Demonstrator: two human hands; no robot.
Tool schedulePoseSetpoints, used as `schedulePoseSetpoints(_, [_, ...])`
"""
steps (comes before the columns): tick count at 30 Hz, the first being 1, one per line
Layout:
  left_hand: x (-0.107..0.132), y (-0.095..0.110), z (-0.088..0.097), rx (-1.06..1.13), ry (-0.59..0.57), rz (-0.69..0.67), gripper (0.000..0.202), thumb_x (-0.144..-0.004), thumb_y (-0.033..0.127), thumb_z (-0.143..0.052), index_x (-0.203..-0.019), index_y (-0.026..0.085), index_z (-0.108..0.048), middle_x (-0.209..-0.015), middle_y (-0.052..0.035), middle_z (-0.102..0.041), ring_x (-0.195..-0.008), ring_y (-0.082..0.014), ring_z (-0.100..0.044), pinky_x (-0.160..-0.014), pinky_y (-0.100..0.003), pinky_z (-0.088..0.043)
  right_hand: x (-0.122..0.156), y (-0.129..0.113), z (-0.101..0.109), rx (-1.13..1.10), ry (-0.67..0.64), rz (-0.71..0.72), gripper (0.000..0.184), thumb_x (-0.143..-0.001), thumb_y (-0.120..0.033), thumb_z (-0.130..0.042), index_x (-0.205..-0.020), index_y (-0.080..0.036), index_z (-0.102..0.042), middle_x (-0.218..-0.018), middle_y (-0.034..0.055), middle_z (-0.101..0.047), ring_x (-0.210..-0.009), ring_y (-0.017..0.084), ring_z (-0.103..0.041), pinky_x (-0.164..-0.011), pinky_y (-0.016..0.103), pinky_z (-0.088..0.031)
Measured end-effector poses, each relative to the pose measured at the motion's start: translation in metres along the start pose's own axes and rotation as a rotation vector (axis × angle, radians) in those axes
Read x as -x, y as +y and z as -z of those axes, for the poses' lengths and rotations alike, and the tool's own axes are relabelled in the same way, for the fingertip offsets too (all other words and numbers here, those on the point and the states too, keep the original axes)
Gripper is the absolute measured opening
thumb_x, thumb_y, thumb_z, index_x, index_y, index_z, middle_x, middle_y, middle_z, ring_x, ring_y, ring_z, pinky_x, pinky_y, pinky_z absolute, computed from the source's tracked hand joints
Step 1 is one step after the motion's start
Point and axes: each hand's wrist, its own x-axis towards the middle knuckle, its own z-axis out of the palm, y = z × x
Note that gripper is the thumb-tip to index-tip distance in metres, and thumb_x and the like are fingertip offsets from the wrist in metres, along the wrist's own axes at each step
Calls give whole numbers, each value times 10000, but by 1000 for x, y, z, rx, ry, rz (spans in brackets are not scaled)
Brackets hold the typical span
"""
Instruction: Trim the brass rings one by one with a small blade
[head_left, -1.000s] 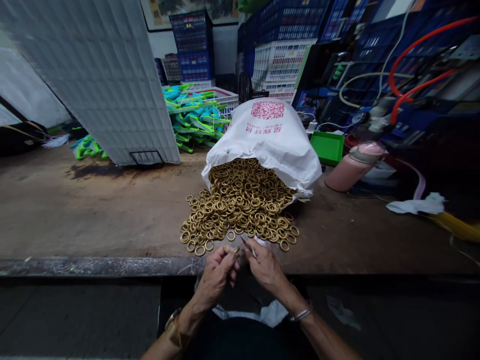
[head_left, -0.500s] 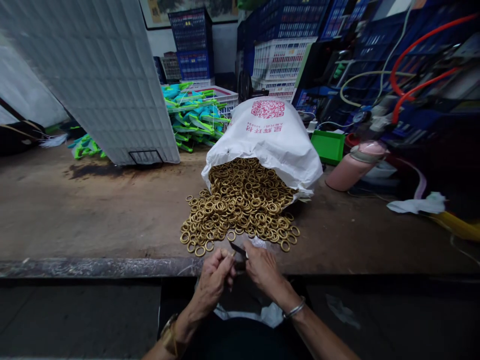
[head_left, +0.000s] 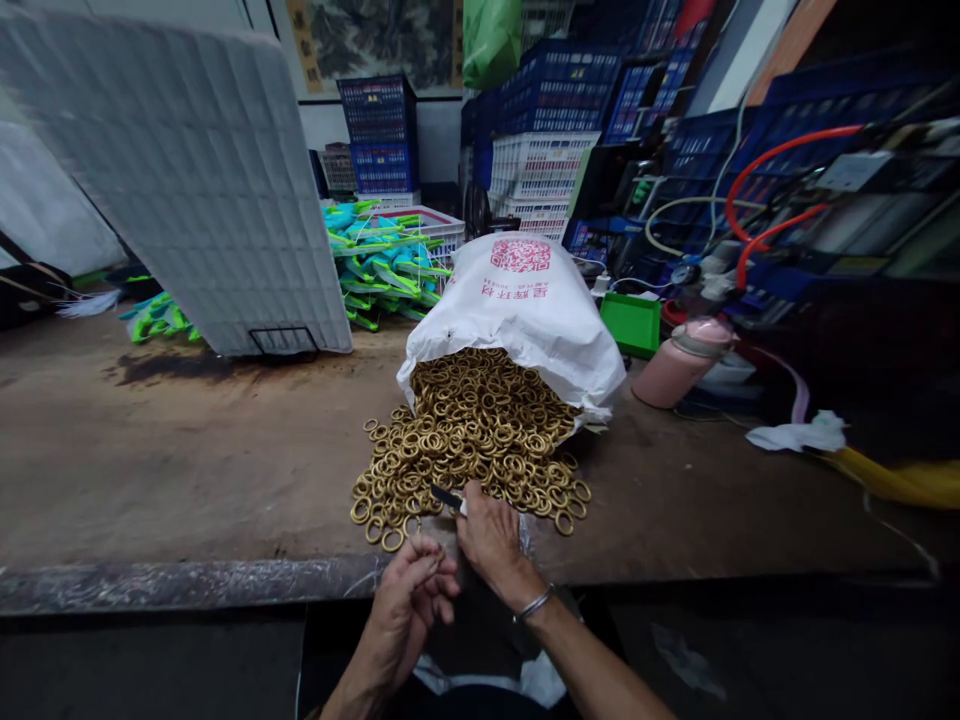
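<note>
Brass-coloured rings (head_left: 465, 450) spill in a heap from the mouth of a white sack (head_left: 517, 305) lying on the table. My right hand (head_left: 491, 540) grips a small knife (head_left: 447, 497), its dark blade pointing left over the front of the heap. Something white shows at the knife's base by my fingers. Lower and to the left, my left hand (head_left: 412, 595) pinches thumb and forefinger together, with the other fingers loosely curled. Whatever is in that pinch is too small to make out. A few loose rings lie just above its fingertips.
A pale ribbed panel (head_left: 225, 190) stands upright at left. Behind it lie green and blue plastic pieces (head_left: 382, 260). A pink bottle (head_left: 679, 365) and a green tray (head_left: 631, 325) stand right of the sack. Stacked crates (head_left: 540, 165) fill the back. The table's front edge (head_left: 187, 585) is near me.
My right hand has moved the knife forward and left, over the rings. My left hand has drawn back toward me, away from the blade; the ring edge seen in it earlier is no longer clear. The view has tilted up.
</note>
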Motion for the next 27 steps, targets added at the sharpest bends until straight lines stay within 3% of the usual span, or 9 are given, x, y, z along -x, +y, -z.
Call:
schedulePoseSetpoints(3, [-2, 4, 3, 81, -40, 70, 299, -665, 219, -669, -927, 157, -538, -739, -25, -600, -580, -103, -554, -452, -190, -417, -1, 2, 1, -7, -5, -8, 176, -772, -126, -446, -926, -174, -515, -755, 63, -659, -722, 203, -618, -564, 264, -277])
schedulePoseSetpoints(7, [-6, 6, 3, 130, 20, 113, 233, -646, 280, -694, -747, 139, -538, -681, -2, -565, -565, -84, -533, -435, -167, -388, 2, 13, -1, -87, 2, 77, 182, -750, -116, -448, -904, -179, -523, -744, 50, -651, -696, 177, -600, -567, 251, -281])
schedulePoseSetpoints(11, [-9, 3, -5, -3, 82, 79, 316, -633, 389, -693, -725, 163, -492, -610, 35, -515, -489, -72, -487, -364, -147, -326, 13, 25, -3, -274, 30, 203, 198, -715, -113, -465, -889, -192, -518, -740, 18, -629, -680, 153, -571, -586, 229, -304])
schedulePoseSetpoints(15, [-10, -2, -11, -179, 22, 28, 312, -669, 428, -647, -722, 170, -479, -554, 63, -454, -411, -45, -396, -326, -132, -262, 27, 27, 1, -416, 19, 271, 133, -736, -174, -473, -855, -198, -527, -687, -1, -592, -597, 134, -520, -561, 225, -306])
schedulePoseSetpoints(18, [-11, -5, -12, -262, -8, -6, 308, -683, 420, -632, -659, 170, -454, -493, 84, -391, -370, -29, -310, -322, -133, -227, 32, 24, 7, -556, 1, 240, 80, -758, -229, -457, -791, -194, -521, -655, -11, -554, -580, 123, -486, -555, 220, -316])
schedulePoseSetpoints(20, [-11, -7, -11, -322, 36, -49, 307, -687, 430, -621, -650, 173, -457, -465, 90, -378, -356, -30, -290, -324, -141, -223, 32, 22, 10, -679, -29, 174, 115, -777, -262, -426, -737, -192, -507, -628, -22, -517, -574, 115, -467, -546, 214, -322])
schedulePoseSetpoints(23, [-10, -8, -12, -439, 83, -125, 292, -710, 439, -590, -649, 170, -493, -444, 85, -388, -349, -37, -292, -342, -159, -235, 32, 19, 12, -889, -134, 49, 179, -791, -318, -405, -696, -189, -484, -561, -46, -455, -519, 97, -421, -507, 204, -321])
schedulePoseSetpoints(27, [-7, -7, -16, -529, 43, -237, 270, -728, 412, -577, -646, 155, -557, -475, 61, -441, -378, -42, -327, -381, -173, -258, 32, 18, 8, -1080, -269, -26, 298, -810, -394, -379, -610, -186, -450, -471, -60, -394, -454, 81, -363, -472, 204, -311])
